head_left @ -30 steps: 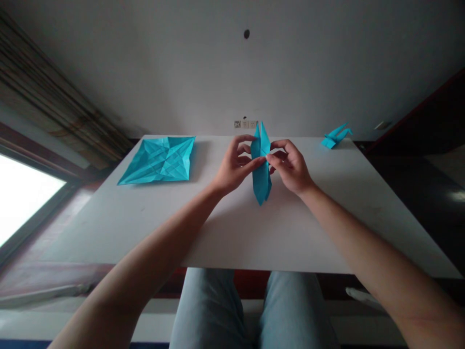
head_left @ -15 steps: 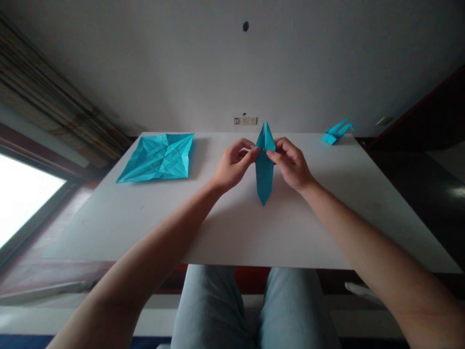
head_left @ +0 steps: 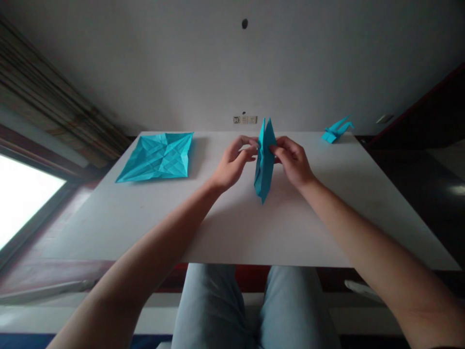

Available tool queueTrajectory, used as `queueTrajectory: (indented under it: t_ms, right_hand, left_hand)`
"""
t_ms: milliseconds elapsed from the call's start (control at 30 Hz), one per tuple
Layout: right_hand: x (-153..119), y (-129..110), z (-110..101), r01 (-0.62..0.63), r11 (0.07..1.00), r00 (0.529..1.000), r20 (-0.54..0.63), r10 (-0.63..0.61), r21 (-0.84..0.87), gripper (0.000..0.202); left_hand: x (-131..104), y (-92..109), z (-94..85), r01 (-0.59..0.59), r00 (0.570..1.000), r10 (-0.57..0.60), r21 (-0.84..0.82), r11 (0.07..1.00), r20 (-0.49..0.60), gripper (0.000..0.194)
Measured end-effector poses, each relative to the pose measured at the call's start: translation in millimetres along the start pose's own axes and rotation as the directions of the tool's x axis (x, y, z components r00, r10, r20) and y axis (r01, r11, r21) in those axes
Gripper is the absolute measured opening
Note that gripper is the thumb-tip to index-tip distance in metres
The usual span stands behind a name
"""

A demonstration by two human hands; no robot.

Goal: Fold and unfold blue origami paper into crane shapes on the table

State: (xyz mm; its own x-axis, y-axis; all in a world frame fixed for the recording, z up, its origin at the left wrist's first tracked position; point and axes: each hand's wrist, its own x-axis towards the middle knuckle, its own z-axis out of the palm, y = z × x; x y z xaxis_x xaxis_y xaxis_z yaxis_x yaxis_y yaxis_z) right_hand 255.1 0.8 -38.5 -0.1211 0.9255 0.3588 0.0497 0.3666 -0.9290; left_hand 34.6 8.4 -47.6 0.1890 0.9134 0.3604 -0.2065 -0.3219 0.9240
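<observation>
A long, narrow folded blue paper (head_left: 267, 167) is held upright over the middle of the white table, turned partly edge-on, with two points at its top. My right hand (head_left: 292, 160) pinches its right side between thumb and fingers. On the other side, my left hand (head_left: 234, 162) has its fingers curled, with the fingertips at the paper's left edge. Part of the left fingertips is hidden by the paper.
A creased blue paper sheet (head_left: 160, 156) lies at the back left of the white table (head_left: 232, 237). At the back right stands a folded blue paper crane (head_left: 336, 131). Behind the table is a wall with sockets (head_left: 244, 119).
The folded paper has turned from facing me flat to partly edge-on, showing its layers on the left. My left thumb has come off its front face.
</observation>
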Motion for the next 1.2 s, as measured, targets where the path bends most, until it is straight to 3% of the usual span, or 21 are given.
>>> queueTrajectory:
  t_ms: [167,400,633,900,1200]
  right_hand:
    - [4.7,6.9,-5.2,-0.070,0.994,0.998,0.010,0.069,0.083,0.072]
    - [4.4,12.9,-6.8,-0.070,0.997,0.997,0.025,0.069,0.038,0.070]
    - [-2.1,5.5,-3.1,0.054,0.999,0.998,0.020,-0.054,0.002,0.066]
    - [-7.5,3.6,0.8,0.086,0.992,0.990,0.121,-0.074,-0.092,0.064]
    - [-4.1,10.9,2.4,0.060,0.997,0.996,0.072,-0.056,-0.052,0.065]
  left_hand:
    - [1.1,-1.7,0.7,0.006,0.999,-0.005,-0.021,1.000,0.039,0.064]
    - [1.2,-1.7,1.5,0.042,0.995,-0.036,-0.069,0.997,0.096,0.078]
    - [6.3,-11.5,-2.7,-0.079,0.994,0.078,-0.004,0.997,-0.072,0.063]
    - [10.1,-20.8,-8.8,-0.089,0.989,0.088,-0.003,0.996,-0.122,0.052]
    - [6.0,-15.4,-1.5,-0.068,0.989,0.064,-0.026,0.997,-0.137,0.070]
